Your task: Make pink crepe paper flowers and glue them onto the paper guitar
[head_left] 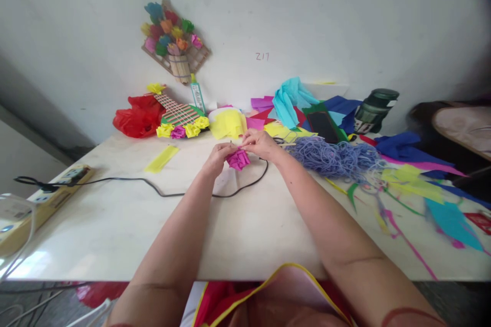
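The left hand (218,157) is pinching the magenta paper flower (238,160) at its left side, and the right hand (261,144) is gripping its upper edge with fingertips together. The flower is being held between both hands, over the white table (253,237). Near them, a black cable (163,194) is curving; purple yarn (333,158) is lying to the right, a yellow strip (161,159) to the left.

Nearside room, black cable (163,195) beyond

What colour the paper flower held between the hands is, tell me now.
The paper flower is bright magenta; the head view shows it.
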`<state>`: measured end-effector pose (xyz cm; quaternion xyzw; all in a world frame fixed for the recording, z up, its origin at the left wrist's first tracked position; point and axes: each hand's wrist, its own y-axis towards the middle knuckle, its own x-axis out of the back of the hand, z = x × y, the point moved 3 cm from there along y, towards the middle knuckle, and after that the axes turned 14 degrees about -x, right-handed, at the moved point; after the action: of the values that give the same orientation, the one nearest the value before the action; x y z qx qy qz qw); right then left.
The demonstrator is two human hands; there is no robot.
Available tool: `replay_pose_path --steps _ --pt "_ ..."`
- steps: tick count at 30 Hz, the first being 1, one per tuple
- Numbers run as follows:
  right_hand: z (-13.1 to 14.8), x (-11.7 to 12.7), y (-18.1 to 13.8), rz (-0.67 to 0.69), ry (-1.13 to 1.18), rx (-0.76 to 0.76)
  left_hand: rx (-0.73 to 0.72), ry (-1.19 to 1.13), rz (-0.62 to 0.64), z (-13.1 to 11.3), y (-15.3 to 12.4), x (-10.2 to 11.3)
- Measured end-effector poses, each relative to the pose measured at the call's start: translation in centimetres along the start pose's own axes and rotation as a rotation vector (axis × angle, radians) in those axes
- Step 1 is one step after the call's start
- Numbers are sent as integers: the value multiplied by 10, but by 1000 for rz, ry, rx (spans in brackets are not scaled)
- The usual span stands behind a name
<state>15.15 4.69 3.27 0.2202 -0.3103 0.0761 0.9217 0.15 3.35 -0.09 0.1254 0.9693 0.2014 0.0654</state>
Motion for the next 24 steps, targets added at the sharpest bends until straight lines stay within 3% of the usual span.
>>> replay_pose_path --steps 16,24 --pt "-7 -4 2 -15 100 -40 -13 112 45 -2 0 0" --pt "-9 -4 3 -28 121 -51 55 50 -65 3 1 1"
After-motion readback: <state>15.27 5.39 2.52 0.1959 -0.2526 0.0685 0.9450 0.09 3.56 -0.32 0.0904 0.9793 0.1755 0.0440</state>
